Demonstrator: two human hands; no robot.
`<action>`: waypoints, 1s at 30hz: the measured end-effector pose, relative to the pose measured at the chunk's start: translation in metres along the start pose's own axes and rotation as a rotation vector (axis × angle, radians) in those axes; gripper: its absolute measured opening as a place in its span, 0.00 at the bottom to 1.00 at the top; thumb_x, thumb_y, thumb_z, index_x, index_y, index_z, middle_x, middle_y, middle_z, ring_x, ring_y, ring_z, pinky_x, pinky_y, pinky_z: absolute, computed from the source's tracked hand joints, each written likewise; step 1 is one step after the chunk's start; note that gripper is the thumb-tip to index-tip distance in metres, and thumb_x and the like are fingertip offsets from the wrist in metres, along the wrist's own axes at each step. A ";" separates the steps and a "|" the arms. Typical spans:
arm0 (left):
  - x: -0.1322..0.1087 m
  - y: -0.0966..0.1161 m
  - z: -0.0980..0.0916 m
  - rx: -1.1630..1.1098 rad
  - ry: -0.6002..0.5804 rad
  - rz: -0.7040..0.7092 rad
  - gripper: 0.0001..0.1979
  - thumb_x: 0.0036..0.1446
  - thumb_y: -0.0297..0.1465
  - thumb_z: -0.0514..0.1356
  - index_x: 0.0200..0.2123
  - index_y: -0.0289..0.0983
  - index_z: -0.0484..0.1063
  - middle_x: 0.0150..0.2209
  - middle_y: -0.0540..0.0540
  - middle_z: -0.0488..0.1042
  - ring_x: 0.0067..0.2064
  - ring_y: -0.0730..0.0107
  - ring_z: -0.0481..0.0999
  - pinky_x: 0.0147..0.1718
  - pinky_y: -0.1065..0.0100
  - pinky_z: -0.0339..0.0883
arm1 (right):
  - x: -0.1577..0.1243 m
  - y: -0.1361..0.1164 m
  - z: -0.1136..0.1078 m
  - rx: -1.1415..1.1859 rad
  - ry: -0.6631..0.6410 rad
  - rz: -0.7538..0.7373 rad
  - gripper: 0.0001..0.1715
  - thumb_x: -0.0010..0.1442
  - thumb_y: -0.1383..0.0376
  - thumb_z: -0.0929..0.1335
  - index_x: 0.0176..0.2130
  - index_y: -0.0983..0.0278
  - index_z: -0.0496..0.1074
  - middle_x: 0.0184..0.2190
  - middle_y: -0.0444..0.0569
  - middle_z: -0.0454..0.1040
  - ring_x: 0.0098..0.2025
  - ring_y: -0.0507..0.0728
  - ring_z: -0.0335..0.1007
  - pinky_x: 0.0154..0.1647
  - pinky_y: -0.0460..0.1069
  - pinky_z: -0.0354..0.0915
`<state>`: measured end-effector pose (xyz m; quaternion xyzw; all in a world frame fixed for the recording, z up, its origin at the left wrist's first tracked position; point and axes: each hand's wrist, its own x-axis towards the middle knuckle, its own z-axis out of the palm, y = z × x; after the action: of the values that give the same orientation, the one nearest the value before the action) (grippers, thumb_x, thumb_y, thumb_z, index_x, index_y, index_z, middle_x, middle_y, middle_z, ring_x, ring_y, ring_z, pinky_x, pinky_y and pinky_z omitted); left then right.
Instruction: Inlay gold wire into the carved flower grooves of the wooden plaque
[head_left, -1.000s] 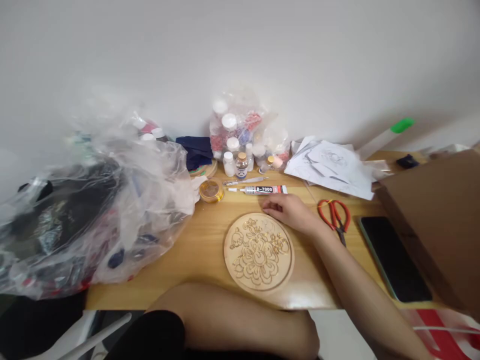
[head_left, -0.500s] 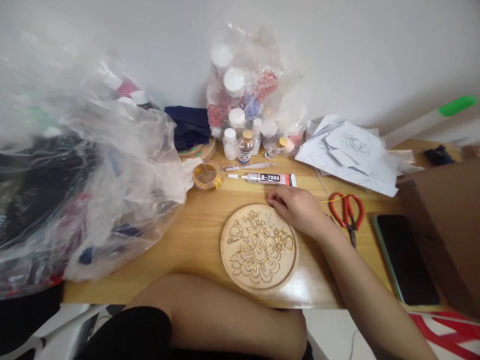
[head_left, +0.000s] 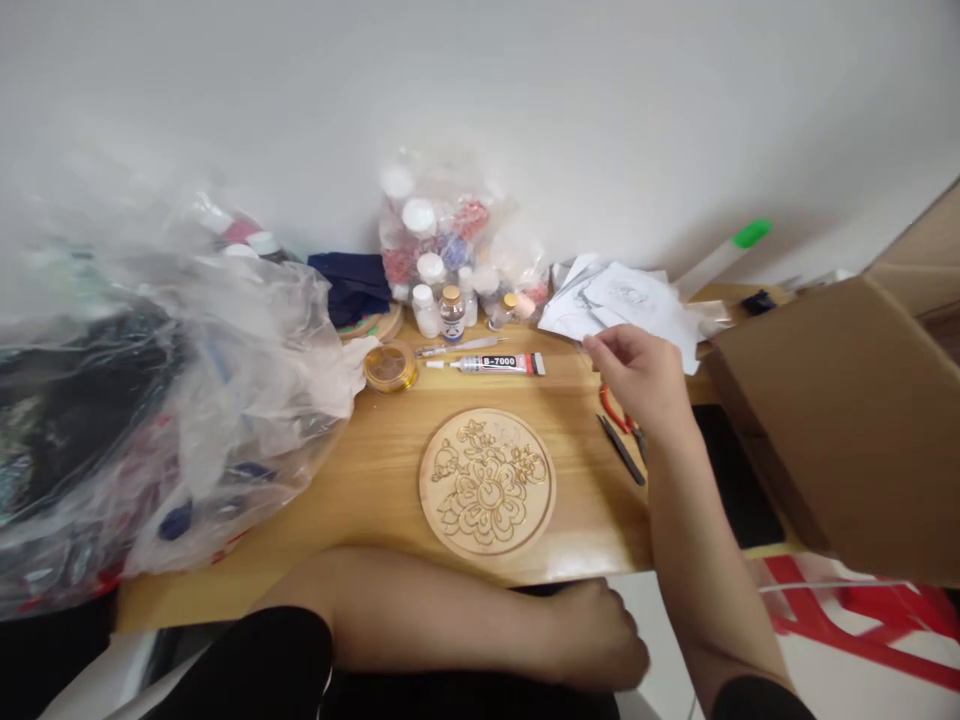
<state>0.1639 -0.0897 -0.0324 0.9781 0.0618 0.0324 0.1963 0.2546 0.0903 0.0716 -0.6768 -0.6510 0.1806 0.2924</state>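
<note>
My right hand is raised over the table near the papers, thumb and fingertips pinched together. Whatever lies between its fingertips is too small to make out. Below it are red-handled pliers, partly covered by the hand and wrist, and dark tweezers. My left hand rests closed at the table's front edge, its forearm lying across my lap; nothing shows sticking out of it. Between the arms lies a round wooden board bearing a flower design outlined in gold wire. One small motif at its upper right is only drawn in grey lines.
Behind the board lie a B-7000 glue tube, a pen and a gold wire spool. Small bottles and papers stand farther back. Plastic bags fill the left; a cardboard box overhangs a phone.
My right hand has lifted from the board's upper edge and moved right, over the pliers. The left hand now shows past the table's edge. The view has shifted to the right.
</note>
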 end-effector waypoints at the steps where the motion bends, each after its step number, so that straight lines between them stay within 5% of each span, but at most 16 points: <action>1: 0.000 0.000 -0.007 0.007 0.033 0.030 0.07 0.62 0.31 0.57 0.36 0.34 0.72 0.35 0.46 0.73 0.36 0.68 0.74 0.33 0.65 0.70 | 0.001 0.000 -0.006 0.009 -0.009 0.016 0.11 0.57 0.60 0.67 0.28 0.65 0.72 0.20 0.45 0.71 0.24 0.51 0.61 0.29 0.48 0.55; 7: -0.005 0.004 -0.053 0.092 0.256 0.060 0.11 0.62 0.23 0.49 0.29 0.34 0.69 0.30 0.45 0.70 0.34 0.66 0.72 0.27 0.65 0.60 | 0.003 -0.003 -0.003 0.114 -0.159 -0.012 0.02 0.46 0.67 0.71 0.26 0.63 0.76 0.21 0.44 0.75 0.26 0.53 0.67 0.29 0.48 0.57; 11: -0.023 -0.023 -0.109 0.320 0.285 -0.336 0.07 0.59 0.27 0.54 0.28 0.35 0.68 0.26 0.47 0.70 0.31 0.68 0.70 0.28 0.66 0.59 | 0.002 0.001 0.017 0.298 -0.139 -0.001 0.08 0.51 0.60 0.68 0.26 0.63 0.73 0.21 0.45 0.73 0.24 0.52 0.66 0.28 0.47 0.59; 15: -0.057 -0.097 -0.156 0.437 0.291 -0.762 0.09 0.59 0.21 0.51 0.35 0.29 0.72 0.33 0.37 0.74 0.39 0.59 0.73 0.36 0.61 0.63 | -0.006 0.004 0.039 0.506 -0.072 0.027 0.23 0.58 0.49 0.61 0.26 0.64 0.69 0.19 0.44 0.69 0.20 0.50 0.62 0.24 0.46 0.59; 18: -0.076 -0.146 -0.161 0.439 0.272 -0.840 0.11 0.59 0.21 0.52 0.40 0.31 0.73 0.38 0.39 0.76 0.43 0.59 0.74 0.41 0.60 0.64 | -0.012 0.005 0.049 0.593 -0.114 0.027 0.28 0.56 0.43 0.62 0.25 0.64 0.70 0.14 0.41 0.64 0.17 0.50 0.58 0.20 0.46 0.56; 21: -0.079 -0.165 -0.151 0.425 0.276 -0.821 0.11 0.60 0.22 0.54 0.42 0.36 0.74 0.39 0.44 0.76 0.43 0.62 0.74 0.42 0.63 0.65 | -0.014 0.006 0.052 0.647 -0.170 0.037 0.32 0.53 0.39 0.63 0.23 0.64 0.71 0.11 0.40 0.62 0.14 0.49 0.57 0.18 0.46 0.53; 30: -0.057 -0.143 -0.163 0.464 0.494 -0.700 0.16 0.66 0.27 0.50 0.55 0.33 0.65 0.49 0.41 0.73 0.51 0.62 0.71 0.49 0.62 0.65 | -0.016 -0.007 0.062 0.938 -0.167 0.129 0.32 0.49 0.37 0.65 0.23 0.62 0.65 0.13 0.40 0.65 0.13 0.48 0.57 0.15 0.45 0.52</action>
<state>0.0780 0.0960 0.0600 0.8796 0.4372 0.1809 -0.0486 0.2093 0.0841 0.0268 -0.4941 -0.4770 0.5265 0.5011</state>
